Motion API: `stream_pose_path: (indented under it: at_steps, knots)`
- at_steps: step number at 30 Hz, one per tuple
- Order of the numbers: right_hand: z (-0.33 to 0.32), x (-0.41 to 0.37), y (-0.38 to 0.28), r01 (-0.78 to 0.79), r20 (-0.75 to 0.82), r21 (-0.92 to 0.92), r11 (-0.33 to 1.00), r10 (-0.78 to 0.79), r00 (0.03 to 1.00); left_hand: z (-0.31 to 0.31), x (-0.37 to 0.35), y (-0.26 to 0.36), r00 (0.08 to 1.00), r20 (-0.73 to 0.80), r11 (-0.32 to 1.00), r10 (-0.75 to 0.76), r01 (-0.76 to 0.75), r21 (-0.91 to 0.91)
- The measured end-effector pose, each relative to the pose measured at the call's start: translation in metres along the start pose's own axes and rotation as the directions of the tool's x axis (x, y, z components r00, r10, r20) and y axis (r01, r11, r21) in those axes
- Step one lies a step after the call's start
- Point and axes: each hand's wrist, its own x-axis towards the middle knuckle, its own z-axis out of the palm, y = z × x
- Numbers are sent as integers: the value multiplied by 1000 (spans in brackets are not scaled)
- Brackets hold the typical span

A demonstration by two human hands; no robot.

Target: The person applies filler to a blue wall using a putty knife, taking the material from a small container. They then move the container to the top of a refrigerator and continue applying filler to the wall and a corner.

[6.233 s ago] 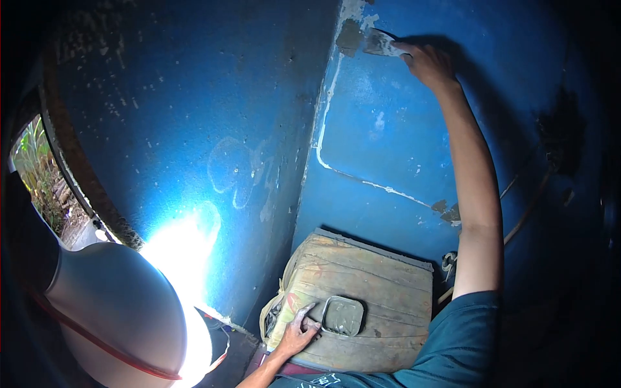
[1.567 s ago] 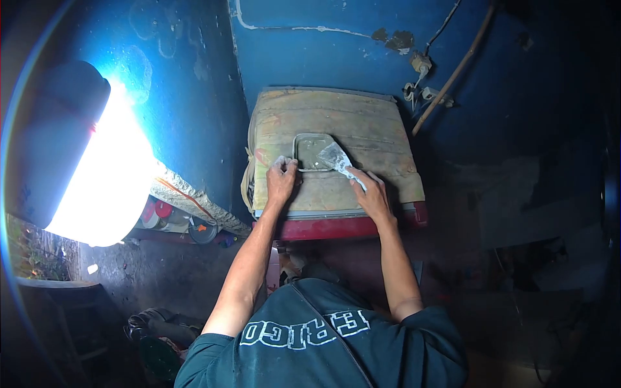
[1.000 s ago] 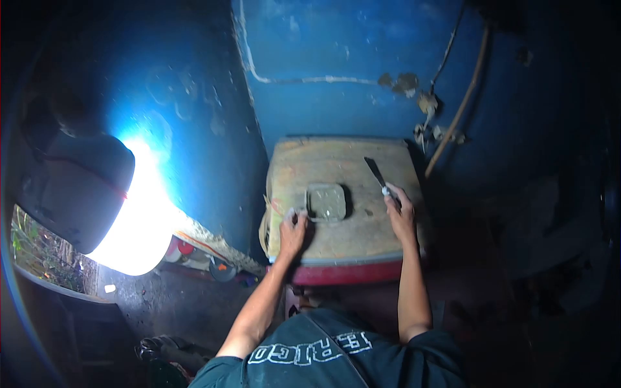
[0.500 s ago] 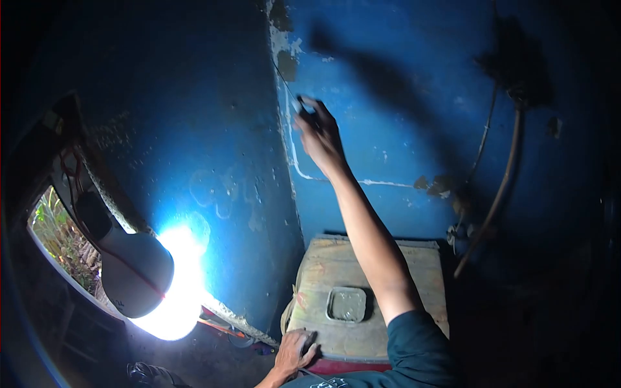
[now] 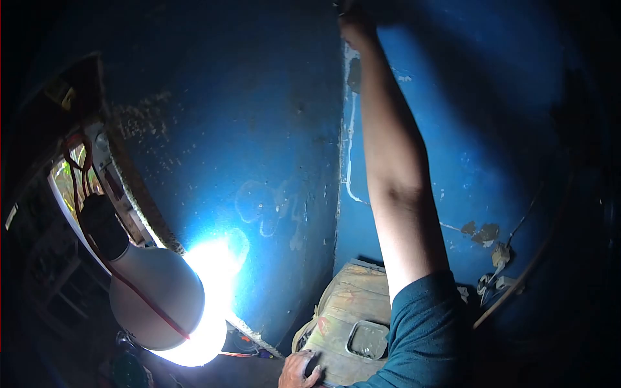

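Note:
My right hand (image 5: 358,29) is raised high against the corner where the two blue walls meet. Its fingers are closed around a small dark object that I cannot make out, at the top edge of the view. Down at the bottom, my left hand (image 5: 299,370) rests on the near left edge of a worn wooden-topped stand (image 5: 349,291), thumb apart from the fingers. A small square tub (image 5: 367,339) with greyish contents sits on that top, to the right of my left hand. My right forearm and sleeve cover part of the stand.
A bright bulb lamp (image 5: 158,297) with a red cord hangs close at the left, before an opening in the wall. Wiring and a socket (image 5: 501,255) are on the right wall (image 5: 453,161), near a long thin pole (image 5: 511,294). Grey patches mark the wall.
My right hand has moved up along the wall corner, and the arm is stretched further. The view has shifted, so the lamp and stand appear displaced. My left hand stays on the stand's edge.

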Motion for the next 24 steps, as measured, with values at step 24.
stream_pose_path:
  at_steps: [24]
  knots:
    - [39, 89, 84, 471, 221, -800, 371, -548, 807, 2, -9, -9, 991, -70, 989, 115, -108, 97]
